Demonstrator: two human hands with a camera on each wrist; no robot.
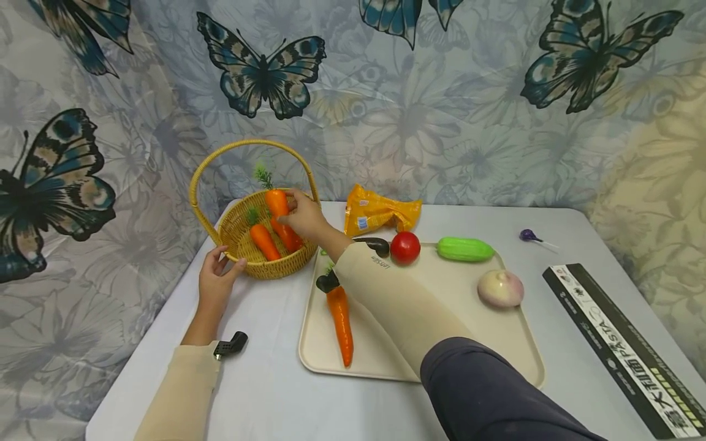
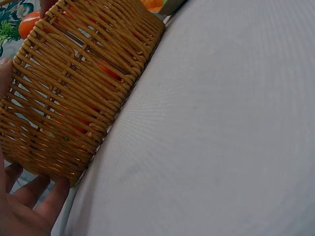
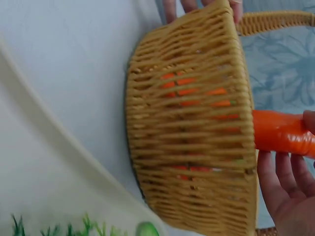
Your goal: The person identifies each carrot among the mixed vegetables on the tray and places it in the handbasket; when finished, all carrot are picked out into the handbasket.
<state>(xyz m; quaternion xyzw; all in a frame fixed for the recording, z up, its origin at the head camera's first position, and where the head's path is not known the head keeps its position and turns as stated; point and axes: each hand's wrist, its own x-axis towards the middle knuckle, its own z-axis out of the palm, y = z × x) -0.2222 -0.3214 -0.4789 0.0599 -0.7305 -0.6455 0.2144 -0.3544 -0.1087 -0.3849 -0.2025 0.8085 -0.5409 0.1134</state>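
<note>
A yellow wicker basket (image 1: 281, 266) with a tall arched handle stands at the back left of the table. My left hand (image 1: 216, 283) grips its left rim, with the thumb over the edge and the fingers against the outer wall. In my right hand (image 1: 306, 215) is an orange carrot (image 1: 277, 202) with a feathery green top, pinched above the basket's inside. Its lower end dips below the rim in the right wrist view. Another carrot (image 1: 265, 242) lies inside the basket, with more orange beside it (image 1: 288, 236).
Right of the basket, a cream tray (image 1: 441, 312) bears a long carrot (image 1: 340, 324), an eggplant (image 1: 377, 246), a tomato (image 1: 405, 248), a green cucumber-like vegetable (image 1: 465, 249) and an onion (image 1: 501, 288). Behind lies an orange packet (image 1: 380, 211); at right, a purple lollipop (image 1: 528, 235) and long box (image 1: 623, 349).
</note>
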